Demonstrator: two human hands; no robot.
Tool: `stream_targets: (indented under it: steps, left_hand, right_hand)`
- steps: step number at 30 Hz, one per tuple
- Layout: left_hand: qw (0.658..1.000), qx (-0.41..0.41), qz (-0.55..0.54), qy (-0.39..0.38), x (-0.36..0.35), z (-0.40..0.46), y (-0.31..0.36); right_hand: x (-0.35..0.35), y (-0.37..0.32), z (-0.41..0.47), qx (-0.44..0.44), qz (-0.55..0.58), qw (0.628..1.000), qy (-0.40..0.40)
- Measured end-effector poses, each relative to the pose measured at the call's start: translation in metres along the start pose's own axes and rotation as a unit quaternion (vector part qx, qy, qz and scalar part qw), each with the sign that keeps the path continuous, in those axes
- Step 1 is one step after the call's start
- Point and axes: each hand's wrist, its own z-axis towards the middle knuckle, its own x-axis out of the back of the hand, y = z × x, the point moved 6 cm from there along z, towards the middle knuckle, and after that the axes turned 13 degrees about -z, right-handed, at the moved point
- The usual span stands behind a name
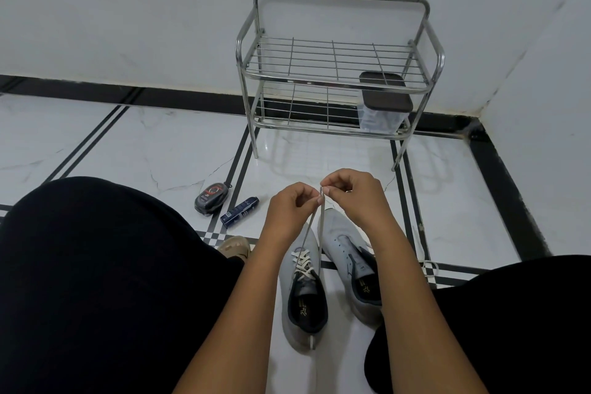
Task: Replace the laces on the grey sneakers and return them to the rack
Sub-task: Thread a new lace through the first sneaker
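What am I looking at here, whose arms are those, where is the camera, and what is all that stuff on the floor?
This is one picture from a wide-angle camera worn on a person's head, looking forward and down. No machine is involved: the two bare arms belong to the wearer, who sits on the white marble-look tiled floor with dark-clothed legs at either side.

The left hand and right hand each pinch an end of the pale flat shoelace, pulled up from the laced grey sneaker. Beside it lies the second grey sneaker, its eyelets empty.

Ahead stands a two-shelf chrome wire rack holding a clear dark-lidded container. Left of the hands lie an oval black shoe-polish case and a small dark blue box.
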Motion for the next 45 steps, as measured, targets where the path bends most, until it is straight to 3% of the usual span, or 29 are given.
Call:
stream_targets:
  steps: [18,23,27,30,32,37,39,43,45]
  left_hand:
    - [1.0,0.008,-0.018,-0.024,-0.004,0.0,-0.003]
    - [0.999,0.023,-0.039,-0.02,-0.005,-0.001,-0.008]
    - [0.998,0.035,-0.046,0.002,-0.001,-0.001,-0.012]
    - [0.998,0.039,-0.054,0.012,0.002,0.0,-0.013]
    - [0.997,0.043,-0.061,0.012,0.003,0.0,-0.013]
    - [0.997,0.047,-0.064,0.012,0.002,0.001,-0.013]
    - [0.997,0.051,-0.063,0.015,0.002,0.002,-0.012]
    - [0.995,0.044,-0.035,0.085,0.011,0.002,-0.012]
    - [0.992,0.031,-0.015,0.124,0.018,0.004,-0.012]
  right_hand:
    - [-0.007,0.008,0.002,0.004,0.039,0.999,-0.027]
    - [-0.01,0.01,0.0,-0.016,0.112,0.993,-0.033]
    - [0.002,0.024,0.002,-0.078,0.219,0.972,0.042]
    - [0.014,0.047,0.005,-0.122,0.204,0.968,0.085]
    - [0.012,0.057,0.005,-0.137,0.176,0.974,0.051]
    - [-0.032,0.058,-0.008,-0.103,0.103,0.978,-0.151]
    - [-0.05,0.056,-0.013,-0.08,0.097,0.976,-0.176]
    - [-0.065,0.066,-0.014,-0.153,0.118,0.977,-0.091]
    - [-0.065,0.073,-0.014,-0.176,0.05,0.983,-0.03]
